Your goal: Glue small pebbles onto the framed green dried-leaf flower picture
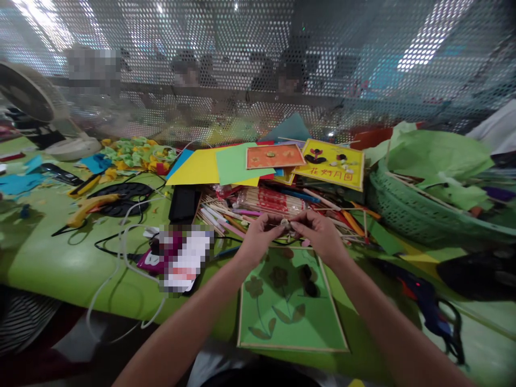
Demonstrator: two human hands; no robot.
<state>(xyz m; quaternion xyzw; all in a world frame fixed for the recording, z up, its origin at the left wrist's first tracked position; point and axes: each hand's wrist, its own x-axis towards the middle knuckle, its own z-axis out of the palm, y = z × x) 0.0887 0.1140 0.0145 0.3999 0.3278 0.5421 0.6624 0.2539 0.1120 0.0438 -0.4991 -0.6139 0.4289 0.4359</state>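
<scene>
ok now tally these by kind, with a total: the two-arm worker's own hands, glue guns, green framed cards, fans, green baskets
Own hands: left hand, right hand: 2
Glue guns: yellow glue gun, dark blue glue gun: 2
Green framed card: 1
Fan: 1
Green basket: 1
Total: 7

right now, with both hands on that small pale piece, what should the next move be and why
Probably bring the small pale piece over the green flower picture: the left hand and right hand pinch it near the picture's top edge, and bare green shows at its lower right.
</scene>
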